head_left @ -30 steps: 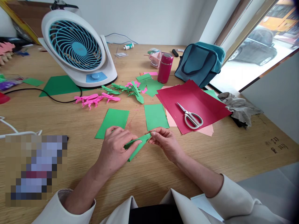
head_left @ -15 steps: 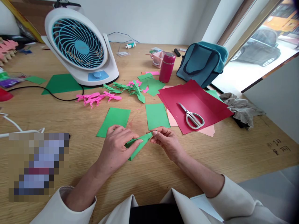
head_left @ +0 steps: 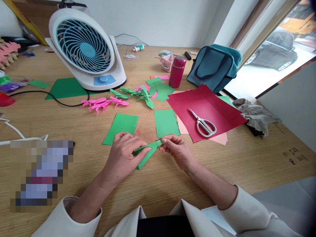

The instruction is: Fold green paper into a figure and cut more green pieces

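A folded piece of green paper [head_left: 147,157] is held between both hands, low over the table. My left hand [head_left: 125,149] is closed on its left part, thumb in front and fingers behind. With thumb and fingertips, my right hand [head_left: 175,148] pinches the narrow right end. Beyond the hands lie two flat green sheets, one on the left [head_left: 122,126] and one on the right [head_left: 166,123]. Folded green paper figures [head_left: 145,96] and pink paper figures [head_left: 102,103] lie farther back.
White-handled scissors [head_left: 204,126] rest on large red sheets [head_left: 182,100] at the right. Behind stand a fan [head_left: 86,49], a red flask [head_left: 176,72] and a blue bag [head_left: 212,67]. A pixelated patch [head_left: 44,174] covers something at left.
The whole view has shifted very slightly. Both hands keep the same hold on the folded green paper, and nothing else has visibly moved.
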Demonstrator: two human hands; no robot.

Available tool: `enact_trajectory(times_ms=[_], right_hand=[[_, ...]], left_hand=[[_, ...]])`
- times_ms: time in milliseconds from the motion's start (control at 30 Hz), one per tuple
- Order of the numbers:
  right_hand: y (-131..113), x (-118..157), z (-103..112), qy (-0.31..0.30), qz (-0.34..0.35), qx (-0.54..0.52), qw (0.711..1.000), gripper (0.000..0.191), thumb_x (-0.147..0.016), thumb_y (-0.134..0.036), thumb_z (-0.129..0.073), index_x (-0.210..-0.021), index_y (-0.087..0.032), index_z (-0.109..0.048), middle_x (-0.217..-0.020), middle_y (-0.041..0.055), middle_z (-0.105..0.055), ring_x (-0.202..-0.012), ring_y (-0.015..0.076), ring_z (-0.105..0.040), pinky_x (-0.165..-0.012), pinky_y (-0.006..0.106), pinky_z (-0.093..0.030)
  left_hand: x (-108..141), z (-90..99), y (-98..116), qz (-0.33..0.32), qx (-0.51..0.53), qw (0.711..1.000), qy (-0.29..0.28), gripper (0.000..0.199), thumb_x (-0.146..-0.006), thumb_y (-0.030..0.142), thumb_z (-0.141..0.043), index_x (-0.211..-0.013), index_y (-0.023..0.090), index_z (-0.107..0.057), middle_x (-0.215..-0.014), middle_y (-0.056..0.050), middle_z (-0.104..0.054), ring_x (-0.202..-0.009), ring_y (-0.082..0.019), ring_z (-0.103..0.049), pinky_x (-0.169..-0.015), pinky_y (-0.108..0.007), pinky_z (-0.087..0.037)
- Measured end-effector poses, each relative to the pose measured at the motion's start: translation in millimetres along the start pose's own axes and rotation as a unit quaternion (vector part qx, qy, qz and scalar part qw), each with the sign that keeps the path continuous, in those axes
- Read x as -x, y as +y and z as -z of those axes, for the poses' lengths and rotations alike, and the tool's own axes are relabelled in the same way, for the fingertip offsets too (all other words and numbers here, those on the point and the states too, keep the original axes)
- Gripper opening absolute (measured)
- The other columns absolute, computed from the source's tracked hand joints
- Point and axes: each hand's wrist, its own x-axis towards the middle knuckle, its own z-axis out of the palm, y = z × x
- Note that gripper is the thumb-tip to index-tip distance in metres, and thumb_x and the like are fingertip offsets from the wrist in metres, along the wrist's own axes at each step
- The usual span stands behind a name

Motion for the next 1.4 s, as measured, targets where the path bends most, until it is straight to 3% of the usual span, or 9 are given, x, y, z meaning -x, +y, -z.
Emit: enact_trajectory(times_ms=[733, 1400], right_hand=[[4.4, -0.6, 6.6, -0.007, 0.036, 0.032, 0.999, 0.021, -0.074, -0.041, -0.082, -0.074, -0.02, -0.075, -0.065, -0.0005, -0.072, -0.061, 0.0091, -0.064, -0.067, 0.022, -0.051], [4.1, -0.7, 6.5, 0.015, 0.033, 0.044, 0.998, 0.027, -0.071, -0.044, -0.083, -0.074, -0.02, -0.071, -0.063, -0.0009, -0.07, -0.061, 0.0115, -0.064, -0.067, 0.025, -0.052]], left_hand=[[-0.5, -0.1, 1.0, 0.026, 0.015, 1.0, -0.006, 0.017, -0.089, 0.03, -0.065, -0.075, 0.022, -0.064, -0.071, 0.002, -0.068, -0.073, -0.017, -0.056, -0.085, -0.038, -0.038], [-0.4, 0.9, -3.2, 0.073, 0.039, 0.996, -0.014, 0.02, -0.088, 0.033, -0.067, -0.071, 0.023, -0.064, -0.069, 0.003, -0.068, -0.074, -0.017, -0.058, -0.081, -0.036, -0.038]])
